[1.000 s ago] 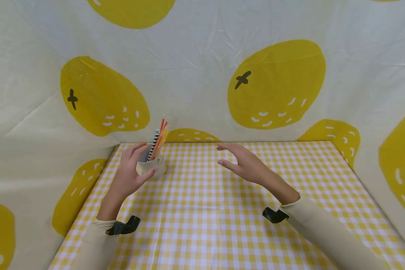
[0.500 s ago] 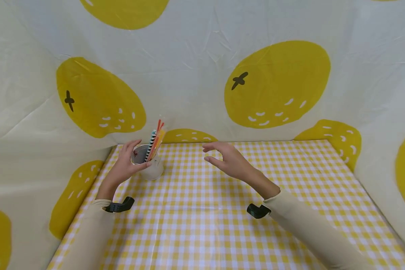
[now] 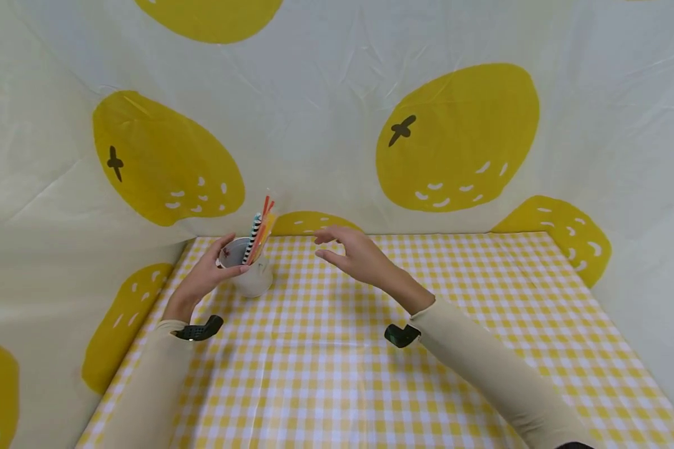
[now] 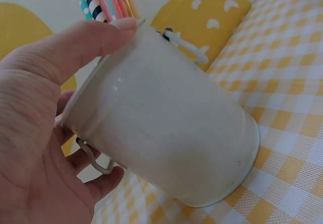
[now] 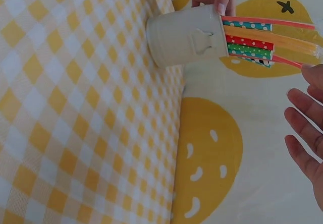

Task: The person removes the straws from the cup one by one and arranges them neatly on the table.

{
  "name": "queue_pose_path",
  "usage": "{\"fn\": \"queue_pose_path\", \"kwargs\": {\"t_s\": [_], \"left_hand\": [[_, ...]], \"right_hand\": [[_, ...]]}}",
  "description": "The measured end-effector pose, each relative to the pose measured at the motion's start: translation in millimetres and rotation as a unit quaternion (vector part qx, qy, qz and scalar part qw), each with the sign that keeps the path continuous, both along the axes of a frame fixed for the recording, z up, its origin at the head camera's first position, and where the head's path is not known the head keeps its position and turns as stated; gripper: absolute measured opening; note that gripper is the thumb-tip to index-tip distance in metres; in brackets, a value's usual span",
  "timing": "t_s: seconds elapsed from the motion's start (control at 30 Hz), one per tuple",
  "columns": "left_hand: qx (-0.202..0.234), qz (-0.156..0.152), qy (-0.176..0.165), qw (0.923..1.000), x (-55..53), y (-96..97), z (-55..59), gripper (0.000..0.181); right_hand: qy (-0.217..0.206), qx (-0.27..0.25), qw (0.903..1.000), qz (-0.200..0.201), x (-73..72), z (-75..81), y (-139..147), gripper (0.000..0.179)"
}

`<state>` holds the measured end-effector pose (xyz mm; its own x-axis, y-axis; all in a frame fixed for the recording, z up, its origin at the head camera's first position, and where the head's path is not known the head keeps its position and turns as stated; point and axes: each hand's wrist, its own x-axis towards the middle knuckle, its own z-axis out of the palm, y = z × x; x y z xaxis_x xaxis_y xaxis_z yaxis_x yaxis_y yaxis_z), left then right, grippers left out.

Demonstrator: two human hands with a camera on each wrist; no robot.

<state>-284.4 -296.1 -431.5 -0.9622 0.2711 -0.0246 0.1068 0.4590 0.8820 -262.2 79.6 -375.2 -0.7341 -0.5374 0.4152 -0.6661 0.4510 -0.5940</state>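
Off-white metal pot (image 3: 256,284) at about 10 o'clock on the checked desk (image 3: 320,380), roughly upright; can't tell if its base sits fully flat. Straws (image 3: 256,242) inside, bunched to one side, leaning out toward 1 o'clock. Left hand (image 3: 203,277) on the pot's 8 o'clock side: grip is on the upper rim, thumb over the near edge, fingers round the far side by one wire handle (image 4: 92,157). Right hand (image 3: 359,255) at the pot's 3 o'clock, thumb and fingers parted, grip holding nothing, apart from straws and pot.

Risks, my judgement: hold is high and one-sided, so a tug at the rim could tip the pot; leaning straws would add to that and might slide out. Loose handle could snag the left fingers on release. If the right hand swung in toward 9 o'clock too low, it could bump the pot wall; too high, it could knock straw tips. Dragging the base might ruck the cloth.
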Motion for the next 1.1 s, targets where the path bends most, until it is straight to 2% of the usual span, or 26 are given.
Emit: {"fn": "queue_pose_path", "kwargs": {"t_s": [0.2,0.47,0.63,0.77,0.93,1.1], "left_hand": [[0.029,0.007,-0.019,0.9994,-5.0,-2.3,-9.1,0.093],[0.025,0.009,-0.019,0.9995,-7.4,-0.5,-10.8,0.090],[0.022,0.013,-0.022,0.9994,-7.5,-0.7,-12.0,0.093],[0.031,0.011,-0.028,0.9991,-6.4,-1.3,-11.7,0.094],[0.046,0.010,-0.032,0.9984,-5.3,-0.4,-10.5,0.092],[0.053,0.010,-0.030,0.9981,-5.8,-0.6,-10.1,0.091]], "right_hand": [[-0.034,-0.041,0.9986,0.004,-14.5,-5.1,-18,0.039],[-0.077,-0.091,0.9929,-0.001,-30.1,-11.2,-44,0.038],[-0.074,-0.120,0.9900,0.008,-38.8,-13.7,-62,0.038],[-0.079,-0.133,0.9879,0.012,-42.2,-13.6,-74,0.037],[-0.107,-0.145,0.9834,0.020,-47.9,-16.1,-84,0.037],[-0.133,-0.144,0.9806,0.005,-53.6,-21.7,-95,0.032]]}}
